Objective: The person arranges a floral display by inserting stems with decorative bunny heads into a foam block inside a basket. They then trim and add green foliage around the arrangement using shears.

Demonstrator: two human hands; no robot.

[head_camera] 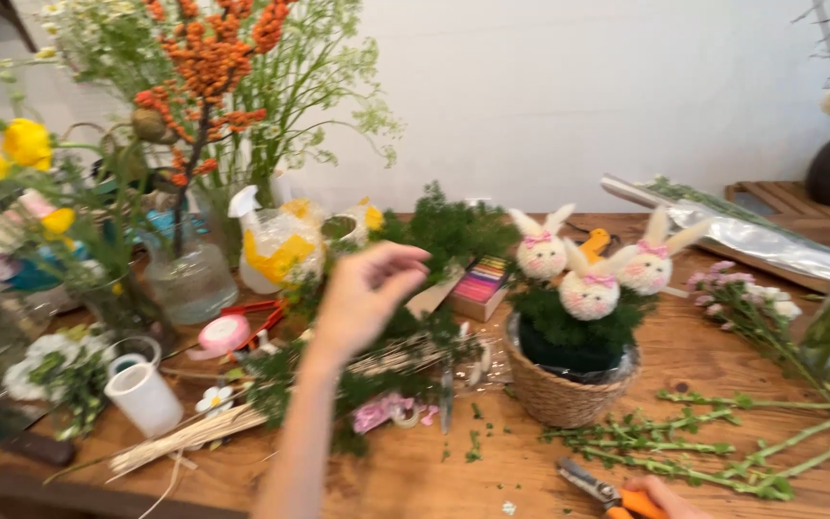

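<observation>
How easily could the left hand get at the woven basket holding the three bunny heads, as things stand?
Probably yes. The left hand is raised and empty, left of the woven basket, with only low greenery lying flat between them and nothing tall blocking.

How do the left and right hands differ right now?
The left hand is raised mid-table over the green sprigs, fingers loosely curled and holding nothing I can make out; the right hand sits low at the frame's bottom edge, gripping orange-handled clippers. The left shows fully, the right only partly. Both are bare.
</observation>
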